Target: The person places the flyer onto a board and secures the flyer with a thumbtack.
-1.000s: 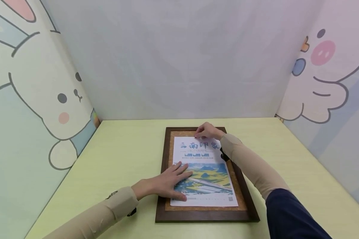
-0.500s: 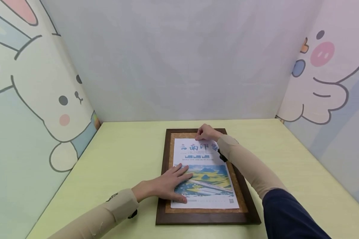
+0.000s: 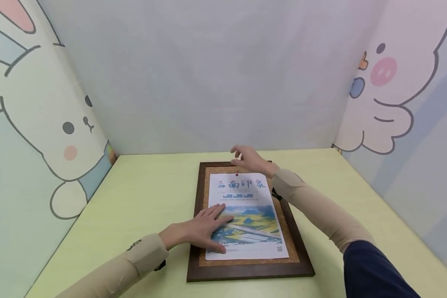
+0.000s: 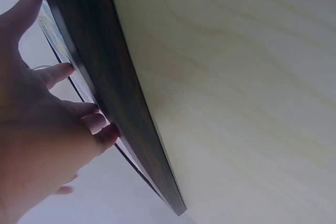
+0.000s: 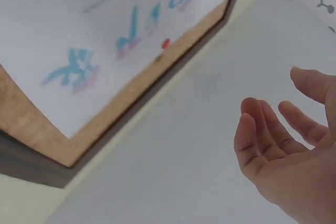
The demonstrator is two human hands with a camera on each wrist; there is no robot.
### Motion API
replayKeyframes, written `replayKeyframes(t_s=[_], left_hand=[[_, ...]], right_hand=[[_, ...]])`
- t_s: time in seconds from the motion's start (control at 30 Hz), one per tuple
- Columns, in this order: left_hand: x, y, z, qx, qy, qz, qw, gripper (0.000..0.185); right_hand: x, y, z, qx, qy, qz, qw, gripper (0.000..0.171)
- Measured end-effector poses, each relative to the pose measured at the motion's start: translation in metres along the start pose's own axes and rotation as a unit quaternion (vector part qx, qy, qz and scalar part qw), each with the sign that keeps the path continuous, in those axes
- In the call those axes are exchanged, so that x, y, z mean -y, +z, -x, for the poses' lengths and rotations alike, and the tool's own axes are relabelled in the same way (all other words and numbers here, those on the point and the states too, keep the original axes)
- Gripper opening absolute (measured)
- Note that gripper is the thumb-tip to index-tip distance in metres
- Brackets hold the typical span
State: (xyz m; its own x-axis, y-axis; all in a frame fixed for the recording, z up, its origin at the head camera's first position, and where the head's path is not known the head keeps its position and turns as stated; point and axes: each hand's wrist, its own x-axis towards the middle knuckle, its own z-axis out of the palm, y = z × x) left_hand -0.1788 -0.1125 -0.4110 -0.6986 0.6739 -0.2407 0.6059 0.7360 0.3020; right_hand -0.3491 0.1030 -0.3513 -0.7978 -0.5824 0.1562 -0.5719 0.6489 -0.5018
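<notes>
A printed paper poster [image 3: 246, 194] with blue characters and a landscape picture lies on a cork board [image 3: 292, 248] with a dark brown wooden frame [image 3: 251, 272]. A red pushpin [image 3: 236, 174] sits at the middle of the poster's top edge; the right wrist view shows the same red pushpin [image 5: 166, 43] there. My left hand [image 3: 203, 228] rests with spread fingers on the poster's lower left part. Above the frame's far edge hovers my right hand [image 3: 250, 159], its fingers loosely bent and holding nothing, as the right wrist view [image 5: 294, 145] confirms.
The board lies on a pale yellow-green wooden table [image 3: 145, 190]. A plain light curtain-like wall [image 3: 193, 82] stands behind it. Side panels carry a cartoon rabbit [image 3: 48, 124] on the left and a cartoon pig [image 3: 391, 91] on the right.
My right hand has let go at the poster's top edge and lifted away, up and slightly left, uncovering the red pushpin. My left hand stays on the poster; the head view has shifted slightly.
</notes>
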Motion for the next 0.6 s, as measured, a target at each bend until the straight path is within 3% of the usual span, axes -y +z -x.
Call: replayKeyframes(t_s=[0.23, 0.5, 0.6], left_hand=[[0.004, -0.004, 0.002, -0.004, 0.001, 0.003, 1.0, 0.089], [0.008, -0.003, 0.001, -0.012, -0.002, 0.009, 0.9999, 0.09], [0.014, -0.01, 0.0, -0.052, 0.008, 0.011, 0.9986, 0.086]], right_hand=[[0.034, -0.04, 0.016, -0.032, -0.052, 0.065, 0.996, 0.044], [0.031, -0.057, 0.024, -0.077, -0.059, 0.095, 0.991, 0.05], [0.03, -0.066, 0.027, -0.106, -0.074, 0.126, 0.984, 0.055]])
